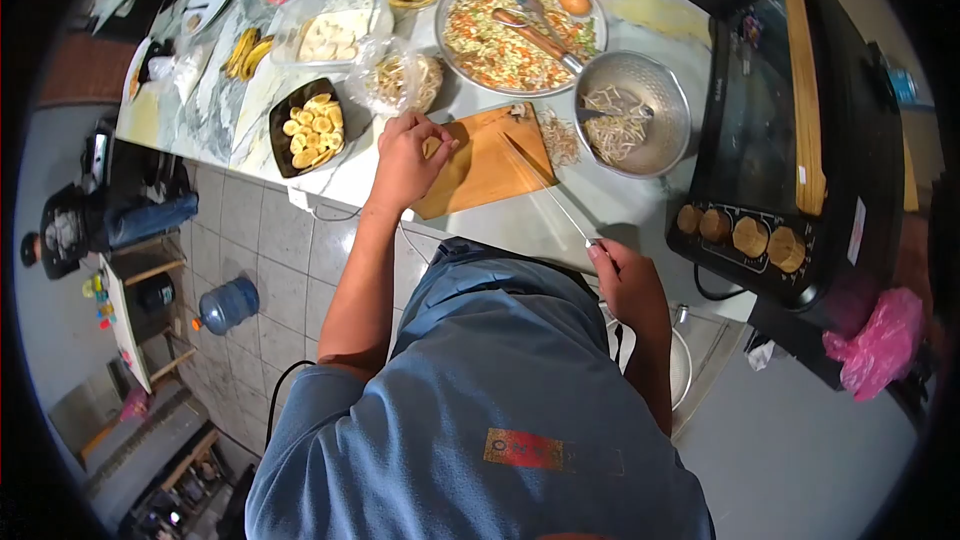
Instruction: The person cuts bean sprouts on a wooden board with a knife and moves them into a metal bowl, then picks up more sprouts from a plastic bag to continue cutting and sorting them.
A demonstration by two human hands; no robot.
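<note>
My right hand (630, 285) is closed round the handle of a long thin knife (548, 195), whose tip lies over the wooden cutting board (470, 175). Over the board's left edge, my left hand (412, 162) has thumb and fingers pinched together; whatever is between them is too small to make out. Just beyond that hand sits a clear plastic bag of bean sprouts (400, 80). A small heap of sprout trimmings (558, 138) lies at the board's right edge. More bean sprouts (618, 130) rest in a metal pan (665, 105) to the right.
A large round tray (440, 25) holds chopped vegetables and an egg (573, 2). Banana slices fill a dark bowl (275, 130); a plastic tub (290, 35) stands behind it. A black oven (780, 120) is at the right. Far left are a person (80, 215) and a water jug (228, 305).
</note>
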